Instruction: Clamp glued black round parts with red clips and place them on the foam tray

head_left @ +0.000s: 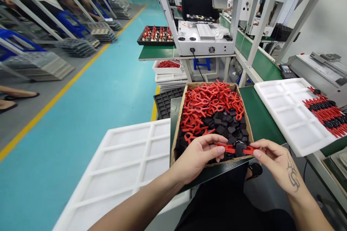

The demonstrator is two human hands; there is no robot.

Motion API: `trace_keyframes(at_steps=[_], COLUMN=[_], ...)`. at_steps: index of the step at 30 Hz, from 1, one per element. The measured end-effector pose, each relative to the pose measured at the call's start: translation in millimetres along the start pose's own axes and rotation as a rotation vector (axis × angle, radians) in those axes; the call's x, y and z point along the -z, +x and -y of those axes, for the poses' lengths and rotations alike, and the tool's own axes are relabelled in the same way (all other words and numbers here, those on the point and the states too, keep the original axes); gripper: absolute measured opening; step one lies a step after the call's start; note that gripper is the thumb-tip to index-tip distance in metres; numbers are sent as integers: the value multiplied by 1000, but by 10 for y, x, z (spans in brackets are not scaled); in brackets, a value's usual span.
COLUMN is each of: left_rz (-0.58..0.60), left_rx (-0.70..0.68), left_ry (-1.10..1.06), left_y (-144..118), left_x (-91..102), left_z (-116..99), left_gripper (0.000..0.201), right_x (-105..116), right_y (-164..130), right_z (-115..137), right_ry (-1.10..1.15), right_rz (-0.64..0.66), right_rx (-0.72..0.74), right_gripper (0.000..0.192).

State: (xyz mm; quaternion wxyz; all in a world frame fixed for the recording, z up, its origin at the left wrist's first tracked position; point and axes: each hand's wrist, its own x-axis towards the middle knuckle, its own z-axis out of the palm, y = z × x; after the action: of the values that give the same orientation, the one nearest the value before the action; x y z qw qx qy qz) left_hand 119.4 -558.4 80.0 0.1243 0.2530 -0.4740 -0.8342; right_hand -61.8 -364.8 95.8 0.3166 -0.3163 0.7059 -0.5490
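Lying crosswise, a red clip (235,148) spans both hands' fingers (221,149).

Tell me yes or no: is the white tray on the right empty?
No, the white tray carries a row of red clips along its far right side.

Red clips (210,103) over black pieces (226,124), brown box (177,122), white trays (127,158), green bench (257,115)
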Motion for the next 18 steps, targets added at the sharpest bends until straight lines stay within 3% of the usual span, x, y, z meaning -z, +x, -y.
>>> trace_keyframes(at_steps=[18], left_rz=[-1], left_rx=[-1], left_ry=[68], left_y=[22], left_x=[-4], left_z=[17], left_gripper=[41], right_x=[7], right_y=[-23], right_z=[-13], right_ry=[-59], right_rz=[34], right_rx=[14], right_gripper=[30])
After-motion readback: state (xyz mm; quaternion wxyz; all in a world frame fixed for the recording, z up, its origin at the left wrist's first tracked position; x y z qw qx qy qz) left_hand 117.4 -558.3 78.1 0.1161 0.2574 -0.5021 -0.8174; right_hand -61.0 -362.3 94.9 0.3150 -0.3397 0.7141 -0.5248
